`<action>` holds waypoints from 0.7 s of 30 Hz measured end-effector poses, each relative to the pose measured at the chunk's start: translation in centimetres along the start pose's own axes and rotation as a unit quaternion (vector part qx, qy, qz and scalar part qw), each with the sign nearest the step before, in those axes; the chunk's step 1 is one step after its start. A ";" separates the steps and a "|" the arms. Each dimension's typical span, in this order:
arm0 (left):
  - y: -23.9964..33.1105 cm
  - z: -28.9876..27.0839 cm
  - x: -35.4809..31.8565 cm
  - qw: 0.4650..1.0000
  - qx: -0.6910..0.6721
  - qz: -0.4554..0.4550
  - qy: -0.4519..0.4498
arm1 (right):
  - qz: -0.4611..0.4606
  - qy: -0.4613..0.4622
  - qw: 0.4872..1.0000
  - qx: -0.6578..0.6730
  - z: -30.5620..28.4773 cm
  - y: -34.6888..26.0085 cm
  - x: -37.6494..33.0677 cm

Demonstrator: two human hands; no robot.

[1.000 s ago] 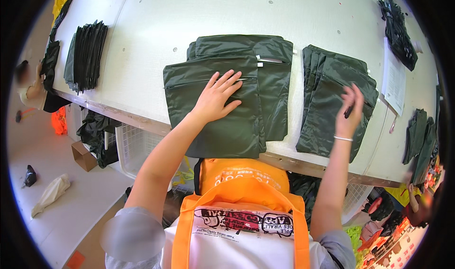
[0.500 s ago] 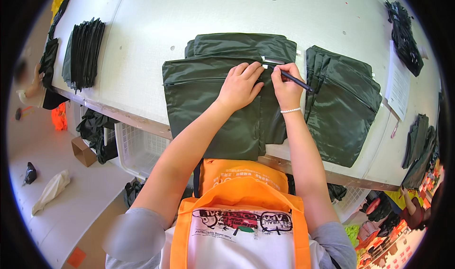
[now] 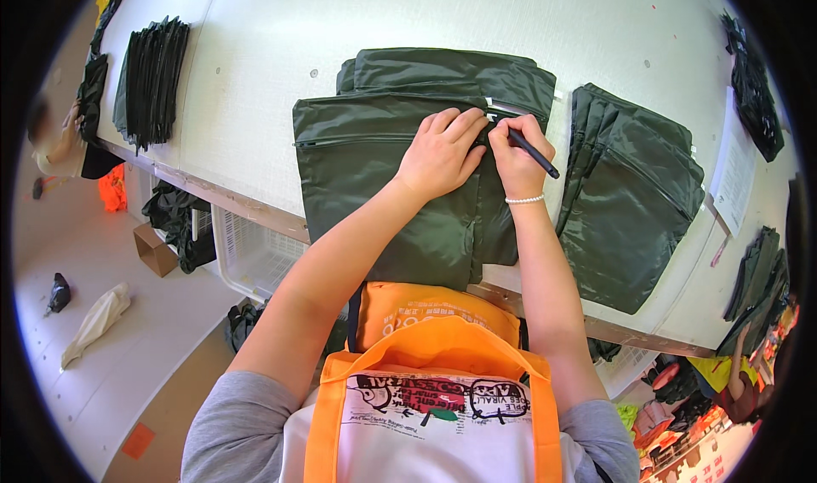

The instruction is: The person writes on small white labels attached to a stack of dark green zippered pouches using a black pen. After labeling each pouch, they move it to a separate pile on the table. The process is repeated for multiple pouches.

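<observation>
A stack of dark green zippered fabric pouches [image 3: 383,202] lies in front of me on the white table. My left hand [image 3: 442,153] rests palm down on the top pouch, thumb apart, fingertips by its upper right corner. Between thumb and fingers my right hand [image 3: 521,160] grips a black pen [image 3: 534,155], its tip close to a small white tag [image 3: 491,119] at that corner. The exact contact of the tip is hidden by my fingers. Behind the top pouches lie more of the same pouches [image 3: 455,66].
To the right lies a fanned pile of green pouches [image 3: 630,219], then a paper sheet [image 3: 734,172] and a dark bundle [image 3: 753,91]. A standing row of dark pouches [image 3: 153,83] is at the left. Under the table edge sits a white basket [image 3: 255,253]. Other people work at both sides.
My view has shifted slightly. Both hands stay at the pouch's upper right corner, and the right hand with the pen has come closer to the left fingertips.
</observation>
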State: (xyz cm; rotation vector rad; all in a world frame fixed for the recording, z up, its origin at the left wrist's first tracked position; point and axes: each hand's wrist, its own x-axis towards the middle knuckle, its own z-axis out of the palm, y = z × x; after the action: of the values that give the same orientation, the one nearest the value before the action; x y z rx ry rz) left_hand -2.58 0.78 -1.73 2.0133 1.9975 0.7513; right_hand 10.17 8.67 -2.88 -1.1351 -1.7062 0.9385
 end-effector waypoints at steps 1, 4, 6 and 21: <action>0.0 0.0 0.0 1.000 0.001 -0.002 0.000 | 0.003 -0.003 1.000 -0.001 0.0 0.0 0.0; 0.0 0.1 0.0 1.000 0.002 -0.003 0.003 | 0.005 -0.011 1.000 -0.005 0.0 0.1 0.0; -0.1 0.1 0.0 1.000 0.003 -0.003 0.004 | -0.002 -0.016 1.000 -0.012 0.0 0.3 0.0; -0.8 -0.4 -0.2 0.991 -0.101 -0.009 0.093 | -0.066 -0.051 0.986 -0.144 -2.1 -2.4 -4.1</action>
State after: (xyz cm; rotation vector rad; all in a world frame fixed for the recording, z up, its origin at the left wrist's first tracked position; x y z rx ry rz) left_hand -3.47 0.53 -1.79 1.8666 1.9413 1.1249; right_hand 12.32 4.33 -0.99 -1.1568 -2.0235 0.6934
